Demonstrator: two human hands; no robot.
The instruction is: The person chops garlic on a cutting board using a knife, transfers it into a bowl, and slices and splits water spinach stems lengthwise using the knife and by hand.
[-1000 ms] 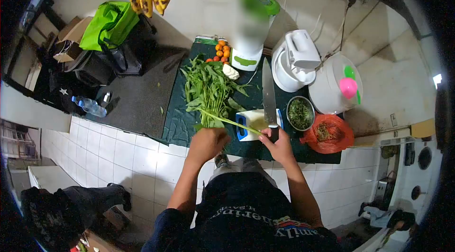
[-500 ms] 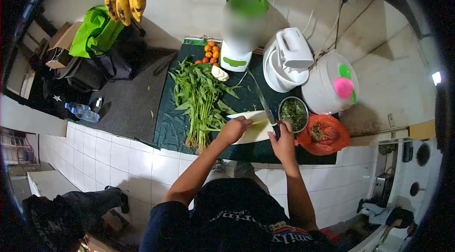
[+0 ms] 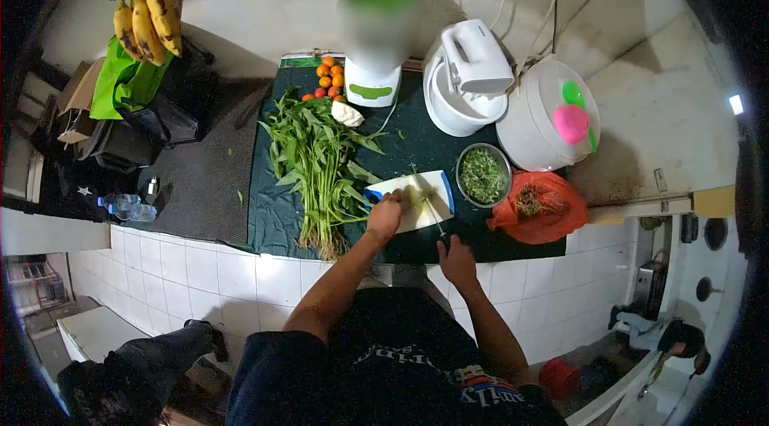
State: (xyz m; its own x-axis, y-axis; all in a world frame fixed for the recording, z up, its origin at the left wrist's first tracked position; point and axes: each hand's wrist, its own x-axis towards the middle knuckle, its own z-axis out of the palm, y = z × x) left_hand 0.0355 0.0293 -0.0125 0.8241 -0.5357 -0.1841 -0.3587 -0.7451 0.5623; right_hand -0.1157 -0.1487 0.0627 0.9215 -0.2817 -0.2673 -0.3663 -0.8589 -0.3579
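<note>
My right hand (image 3: 458, 259) is closed round the handle of a knife (image 3: 436, 216). Its blade points away from me over a white cutting board (image 3: 436, 183) with blue edges. At the board's left side, my left hand (image 3: 386, 215) is closed on some green stems (image 3: 414, 195), which lie partly under the blade; the fingertips are small and partly hidden. Left of the board lies a big bunch of leafy greens with roots (image 3: 316, 162). A metal bowl (image 3: 460, 195) holding chopped greens (image 3: 482, 175) stands just right of the board.
An orange-red plastic bag (image 3: 561, 222) with root scraps lies at the right. Behind stand a white mixer (image 3: 481, 66), a white tub (image 3: 535, 118) and a green-lidded appliance (image 3: 372, 86). Small orange fruits (image 3: 330, 78) lie at the back. Bananas (image 3: 152, 14) hang at upper left.
The knife has swung from beyond the board's right corner to over the stems. My right hand has come down and left, nearer my body. The view has shifted slightly.
</note>
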